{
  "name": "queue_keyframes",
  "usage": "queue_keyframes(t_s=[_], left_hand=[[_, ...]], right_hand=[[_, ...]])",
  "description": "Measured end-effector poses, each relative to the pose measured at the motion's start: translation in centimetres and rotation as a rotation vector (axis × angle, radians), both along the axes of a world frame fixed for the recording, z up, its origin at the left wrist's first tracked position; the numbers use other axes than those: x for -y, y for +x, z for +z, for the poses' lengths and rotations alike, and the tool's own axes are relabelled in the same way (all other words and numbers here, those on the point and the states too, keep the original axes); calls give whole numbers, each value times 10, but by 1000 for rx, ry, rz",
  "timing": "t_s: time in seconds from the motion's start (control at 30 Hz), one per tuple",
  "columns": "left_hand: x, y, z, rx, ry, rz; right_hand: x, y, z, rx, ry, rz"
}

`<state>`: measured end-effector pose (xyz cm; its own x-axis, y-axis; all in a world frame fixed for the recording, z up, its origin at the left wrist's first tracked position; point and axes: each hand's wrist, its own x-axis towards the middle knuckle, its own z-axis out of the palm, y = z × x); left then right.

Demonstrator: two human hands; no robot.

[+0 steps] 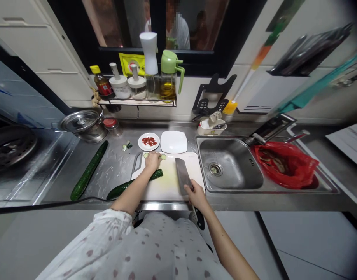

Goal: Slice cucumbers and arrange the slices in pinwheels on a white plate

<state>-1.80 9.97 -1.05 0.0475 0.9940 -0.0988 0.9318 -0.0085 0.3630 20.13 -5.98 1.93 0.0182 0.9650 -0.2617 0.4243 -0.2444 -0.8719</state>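
My left hand is at the back of the white cutting board, fingers drawn together on a cucumber slice. A second slice shows at the other side of the hand. My right hand grips a broad-bladed cleaver, its blade angled over the right part of the board and its black handle toward my body. A cut cucumber lies across the board's front left, partly hidden by my left forearm. On the counter to the left rests a whole cucumber.
Behind the board stand a small plate of chopped red pieces and a white square plate. A sink adjoins the board's right, with a red plastic bag beyond. A lidded pot and red-lidded jar are back left.
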Motion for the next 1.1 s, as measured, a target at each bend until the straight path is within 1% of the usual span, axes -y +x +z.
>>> queue_keyframes(t_s=[0.1, 0.17, 0.23, 0.3, 0.37, 0.43, 0.53, 0.6, 0.7, 0.83, 0.97, 1.1], left_hand=[[1, -2, 2, 35, 2, 50], [5, -7, 4, 75, 16, 90], [14, -13, 6, 122, 44, 115], [26, -20, 7, 171, 80, 111], [41, -28, 8, 220, 124, 57], [56, -34, 7, 273, 176, -46], [75, -39, 5, 308, 216, -205], [82, -40, 3, 312, 236, -267], [87, -39, -2, 298, 271, -304], [87, -37, -8, 265, 300, -325], [88, -37, -12, 245, 322, -339], [89, -37, -13, 229, 338, -347]], right_hand=[[0, 0, -1, -10, -47, 1], [-2, 0, 0, 17, -45, 5], [-4, -1, 0, 64, -25, 9], [-8, -2, 0, 117, -13, 12], [-13, -5, 0, 177, -13, 21], [-18, -9, 2, 251, -20, 53], [-24, -21, 7, 388, -36, 147], [-26, -31, 11, 469, -39, 216], [-30, -47, 16, 553, -36, 304], [-33, -64, 19, 616, -53, 347], [-33, -73, 22, 633, -70, 383], [-32, -77, 25, 654, -76, 397]])
